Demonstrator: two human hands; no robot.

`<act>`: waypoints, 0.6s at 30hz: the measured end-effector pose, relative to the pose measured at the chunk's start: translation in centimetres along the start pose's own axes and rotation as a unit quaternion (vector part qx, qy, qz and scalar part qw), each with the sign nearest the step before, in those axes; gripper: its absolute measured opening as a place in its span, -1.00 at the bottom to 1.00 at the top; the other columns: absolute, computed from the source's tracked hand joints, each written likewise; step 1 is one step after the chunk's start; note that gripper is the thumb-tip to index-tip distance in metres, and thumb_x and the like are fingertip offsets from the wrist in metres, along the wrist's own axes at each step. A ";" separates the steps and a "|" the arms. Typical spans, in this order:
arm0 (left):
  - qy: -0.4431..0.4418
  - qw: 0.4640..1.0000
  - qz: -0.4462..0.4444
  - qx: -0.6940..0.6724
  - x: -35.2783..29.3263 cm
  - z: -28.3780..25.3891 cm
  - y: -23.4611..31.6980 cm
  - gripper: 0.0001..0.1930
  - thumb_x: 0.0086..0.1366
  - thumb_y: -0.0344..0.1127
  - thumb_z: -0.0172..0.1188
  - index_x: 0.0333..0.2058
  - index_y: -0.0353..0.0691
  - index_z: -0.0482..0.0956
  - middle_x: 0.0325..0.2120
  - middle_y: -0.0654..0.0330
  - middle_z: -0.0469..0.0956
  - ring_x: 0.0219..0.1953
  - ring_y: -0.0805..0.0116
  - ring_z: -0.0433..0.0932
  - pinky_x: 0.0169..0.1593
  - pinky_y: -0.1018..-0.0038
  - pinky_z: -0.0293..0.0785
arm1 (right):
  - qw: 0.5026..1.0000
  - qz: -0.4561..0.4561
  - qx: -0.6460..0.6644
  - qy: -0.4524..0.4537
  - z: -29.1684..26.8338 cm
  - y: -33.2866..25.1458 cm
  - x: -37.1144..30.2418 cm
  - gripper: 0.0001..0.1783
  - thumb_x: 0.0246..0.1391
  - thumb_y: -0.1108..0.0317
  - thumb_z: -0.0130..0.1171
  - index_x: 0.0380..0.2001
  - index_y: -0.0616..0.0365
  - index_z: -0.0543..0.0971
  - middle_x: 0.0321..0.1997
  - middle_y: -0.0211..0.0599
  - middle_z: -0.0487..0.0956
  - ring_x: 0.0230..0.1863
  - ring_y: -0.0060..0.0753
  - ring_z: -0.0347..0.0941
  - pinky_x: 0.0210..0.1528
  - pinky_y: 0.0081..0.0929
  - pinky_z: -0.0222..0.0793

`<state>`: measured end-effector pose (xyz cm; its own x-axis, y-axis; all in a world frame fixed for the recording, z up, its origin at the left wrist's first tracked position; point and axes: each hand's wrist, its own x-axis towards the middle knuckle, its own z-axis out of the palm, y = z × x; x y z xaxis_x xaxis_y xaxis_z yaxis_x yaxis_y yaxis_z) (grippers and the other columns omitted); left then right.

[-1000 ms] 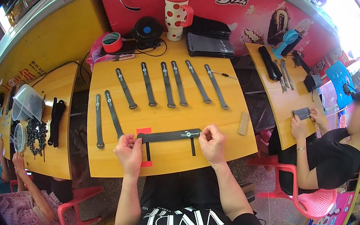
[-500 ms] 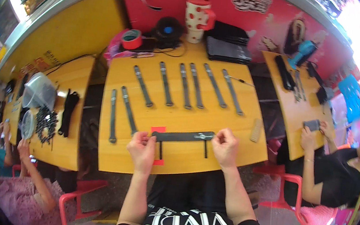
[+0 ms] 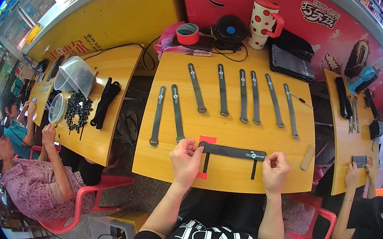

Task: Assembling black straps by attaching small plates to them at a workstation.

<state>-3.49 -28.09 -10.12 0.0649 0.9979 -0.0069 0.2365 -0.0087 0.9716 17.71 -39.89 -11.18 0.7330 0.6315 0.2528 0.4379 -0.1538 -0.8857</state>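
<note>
A black strap (image 3: 231,152) with a printed white mark near its right end stretches level between my hands at the table's front edge. My left hand (image 3: 185,162) pinches its left end, beside a piece of red tape (image 3: 207,139). My right hand (image 3: 275,172) pinches the other end between thumb and fingers. Below the strap, two narrow black strips (image 3: 253,170) run toward me, the left one reaching a second piece of red tape (image 3: 201,175). Farther back lie several similar straps (image 3: 221,90) with a ring or loop at the near end.
A beige block (image 3: 307,157) lies at the table's right edge. Along the back stand a tape roll (image 3: 187,34), a small black fan (image 3: 230,28), a spotted tumbler (image 3: 262,23) and stacked black packs (image 3: 292,62). People sit at tables (image 3: 131,65) on both sides.
The view has swung left, so the table sits farther right in the picture. My hands keep hold of the strap's two ends, and the strap now lies more level.
</note>
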 end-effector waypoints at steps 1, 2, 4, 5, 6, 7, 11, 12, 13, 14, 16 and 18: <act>-0.001 1.000 -0.001 -0.005 0.0 0.0 0.0 -0.82 0.11 -0.58 0.30 -0.29 -0.43 0.52 -0.58 0.18 0.57 -0.61 0.57 0.48 -0.50 0.59 0.40 | 1.000 -0.012 0.000 0.000 0.1 -0.1 0.0 -0.76 -0.10 0.73 0.14 -0.55 0.18 0.35 -0.65 -0.51 0.31 -0.63 -0.73 0.24 -0.58 -0.65 0.15; -0.001 1.000 -0.003 -0.004 0.0 0.0 0.0 -0.82 0.11 -0.58 0.30 -0.29 -0.43 0.52 -0.58 0.18 0.57 -0.61 0.57 0.48 -0.50 0.59 0.40 | 1.000 -0.024 0.000 0.000 0.1 -0.2 0.0 -0.76 -0.07 0.74 0.12 -0.54 0.17 0.35 -0.62 -0.59 0.28 -0.61 -0.82 0.19 -0.58 -0.71 0.10; 0.006 1.000 0.022 0.008 0.1 0.0 -0.2 -0.81 0.11 -0.59 0.30 -0.29 -0.43 0.52 -0.58 0.17 0.57 -0.62 0.55 0.48 -0.51 0.58 0.40 | 1.000 -0.026 -0.005 -0.003 0.1 -0.2 0.0 -0.76 -0.07 0.74 0.12 -0.54 0.17 0.35 -0.62 -0.59 0.28 -0.61 -0.82 0.19 -0.58 -0.71 0.10; 0.005 1.000 0.021 0.008 0.1 0.0 -0.2 -0.81 0.11 -0.59 0.30 -0.29 -0.43 0.52 -0.58 0.17 0.57 -0.62 0.55 0.48 -0.51 0.58 0.40 | 1.000 -0.028 -0.009 -0.004 0.1 -0.2 0.0 -0.77 -0.07 0.74 0.12 -0.54 0.17 0.35 -0.61 -0.58 0.28 -0.60 -0.81 0.19 -0.58 -0.71 0.10; 0.006 1.000 0.019 0.008 0.1 0.0 -0.1 -0.81 0.10 -0.59 0.30 -0.29 -0.43 0.52 -0.58 0.17 0.57 -0.62 0.55 0.48 -0.51 0.58 0.39 | 1.000 -0.027 -0.010 -0.004 0.1 -0.2 0.1 -0.77 -0.07 0.74 0.12 -0.54 0.17 0.35 -0.61 -0.58 0.28 -0.60 -0.81 0.19 -0.58 -0.71 0.10; 0.007 1.000 0.018 0.009 0.1 0.0 -0.1 -0.81 0.10 -0.59 0.30 -0.29 -0.43 0.52 -0.58 0.17 0.57 -0.63 0.54 0.48 -0.51 0.58 0.39 | 1.000 -0.025 -0.007 -0.005 0.1 -0.3 0.1 -0.77 -0.07 0.74 0.12 -0.54 0.17 0.35 -0.61 -0.58 0.29 -0.60 -0.81 0.19 -0.58 -0.71 0.10; 0.002 1.000 0.015 0.011 0.1 0.0 0.0 -0.79 0.10 -0.60 0.30 -0.28 -0.43 0.51 -0.55 0.16 0.56 -0.61 0.55 0.47 -0.50 0.58 0.40 | 1.000 -0.028 -0.005 -0.007 0.1 0.0 0.1 -0.76 -0.08 0.74 0.13 -0.54 0.18 0.35 -0.60 -0.58 0.29 -0.60 -0.81 0.18 -0.58 -0.70 0.10; 0.009 1.000 0.003 0.004 0.1 0.0 0.3 -0.78 0.09 -0.60 0.31 -0.28 -0.44 0.50 -0.53 0.16 0.54 -0.60 0.55 0.47 -0.48 0.58 0.40 | 1.000 -0.027 -0.005 -0.007 0.1 0.0 0.0 -0.76 -0.08 0.74 0.13 -0.54 0.18 0.35 -0.60 -0.58 0.29 -0.60 -0.81 0.18 -0.58 -0.70 0.10; 0.017 1.000 -0.010 -0.003 0.1 0.1 0.4 -0.77 0.09 -0.60 0.31 -0.27 -0.45 0.49 -0.51 0.17 0.52 -0.59 0.55 0.46 -0.47 0.58 0.40 | 1.000 -0.026 -0.007 -0.006 0.1 0.0 0.0 -0.76 -0.08 0.74 0.13 -0.54 0.18 0.35 -0.60 -0.58 0.29 -0.61 -0.81 0.19 -0.58 -0.70 0.10; 0.017 1.000 -0.010 -0.003 0.1 0.0 0.2 -0.77 0.09 -0.60 0.31 -0.27 -0.45 0.49 -0.51 0.17 0.52 -0.59 0.55 0.46 -0.47 0.58 0.40 | 1.000 -0.025 -0.008 -0.005 0.1 -0.1 0.0 -0.76 -0.08 0.74 0.13 -0.54 0.18 0.35 -0.60 -0.58 0.30 -0.61 -0.81 0.19 -0.58 -0.70 0.10; 0.012 0.997 0.061 0.047 0.2 -0.2 -0.6 -0.76 0.12 -0.64 0.29 -0.25 -0.41 0.45 -0.52 0.22 0.50 -0.60 0.59 0.51 -0.53 0.67 0.38 | 1.000 -0.025 -0.006 -0.007 0.1 0.0 0.0 -0.76 -0.08 0.74 0.13 -0.54 0.18 0.35 -0.60 -0.58 0.30 -0.61 -0.81 0.19 -0.59 -0.70 0.10; 0.009 0.997 0.059 0.047 0.2 -0.1 -0.7 -0.76 0.12 -0.64 0.29 -0.25 -0.42 0.45 -0.52 0.22 0.50 -0.60 0.58 0.50 -0.53 0.67 0.38 | 1.000 -0.024 -0.006 -0.008 0.1 0.1 0.1 -0.76 -0.08 0.74 0.13 -0.55 0.18 0.35 -0.60 -0.58 0.30 -0.61 -0.81 0.19 -0.59 -0.70 0.10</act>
<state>-3.74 -27.91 -10.76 0.0815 0.9904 0.1118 0.3185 -0.1321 0.9387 17.78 -39.82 -11.28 0.7033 0.6497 0.2885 0.4790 -0.1331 -0.8677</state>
